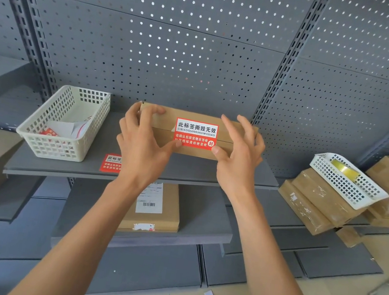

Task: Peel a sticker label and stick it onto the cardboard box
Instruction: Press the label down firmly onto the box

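A flat brown cardboard box (164, 121) lies on the grey shelf (185, 168) in the middle of the head view. A red and white sticker label (195, 134) sits on top of the box, across its centre seam. My left hand (142, 139) rests on the box's left end, its thumb touching the label's lower left corner. My right hand (240, 152) is at the box's right end, fingers spread, with the thumb tip at the label's lower right corner. Neither hand grips the box.
A white basket (64, 124) with label sheets stands left on the shelf, a second red sticker (110, 163) beside it. Right are stacked cardboard parcels (315, 199) under a white basket (346, 181) with tape. Another box (153, 207) lies on the lower shelf.
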The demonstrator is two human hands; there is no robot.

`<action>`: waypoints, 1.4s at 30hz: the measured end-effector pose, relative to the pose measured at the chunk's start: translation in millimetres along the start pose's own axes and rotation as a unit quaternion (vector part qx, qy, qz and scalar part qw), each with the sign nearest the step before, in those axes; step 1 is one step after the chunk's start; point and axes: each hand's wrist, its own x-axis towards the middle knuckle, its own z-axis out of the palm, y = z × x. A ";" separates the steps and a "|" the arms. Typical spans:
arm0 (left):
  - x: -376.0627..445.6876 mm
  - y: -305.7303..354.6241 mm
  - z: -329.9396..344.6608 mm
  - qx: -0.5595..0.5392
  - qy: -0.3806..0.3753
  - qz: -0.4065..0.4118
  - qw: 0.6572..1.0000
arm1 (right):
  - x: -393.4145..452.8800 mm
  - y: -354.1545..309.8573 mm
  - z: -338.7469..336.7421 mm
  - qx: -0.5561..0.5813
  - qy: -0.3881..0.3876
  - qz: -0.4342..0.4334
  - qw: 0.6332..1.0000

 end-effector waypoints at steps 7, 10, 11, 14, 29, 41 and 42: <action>6.1 8.9 -1.2 0.006 0.035 -0.023 0.999 | -2.2 -7.1 -1.5 0.005 -0.011 -0.031 0.999; 6.5 9.9 -0.2 0.014 0.041 -0.023 0.999 | -2.0 -9.6 -0.8 0.004 -0.018 -0.026 0.999; 6.1 9.5 -0.2 0.014 0.039 -0.021 0.999 | -2.0 -9.6 -0.9 0.004 -0.018 -0.025 1.000; 6.5 6.2 -2.0 0.011 0.032 -0.020 0.999 | -2.3 -7.6 -1.7 0.004 -0.014 -0.026 1.000; 5.9 -1.8 -6.7 0.005 -0.005 -0.011 1.000 | -1.3 -4.1 -0.4 0.022 -0.012 -0.012 1.000; 3.6 4.6 -3.9 0.009 0.010 -0.026 1.000 | -4.6 -5.5 -0.4 0.016 -0.012 -0.011 1.000; 4.2 3.1 -4.3 0.007 0.007 -0.022 1.000 | -5.0 -3.4 0.0 0.016 -0.011 -0.011 1.000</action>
